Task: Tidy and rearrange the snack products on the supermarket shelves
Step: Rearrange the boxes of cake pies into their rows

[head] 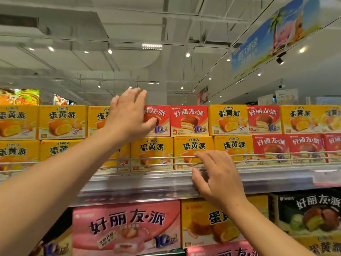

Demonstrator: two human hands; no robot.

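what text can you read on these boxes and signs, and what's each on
"蛋黄派": yellow boxes
"好丽友·派": red boxes, pink box, dark box
"10亿": red and pink boxes
"22%": yellow boxes
"夏日清凉", blurred, uncertain: hanging banner
Small print and far signs: unreadable

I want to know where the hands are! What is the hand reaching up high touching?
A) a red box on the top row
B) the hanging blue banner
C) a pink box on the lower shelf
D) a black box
A: the left hand lies with straight fingers over the front of a red box in the top row, while the right hand rests lower, on the shelf rail.
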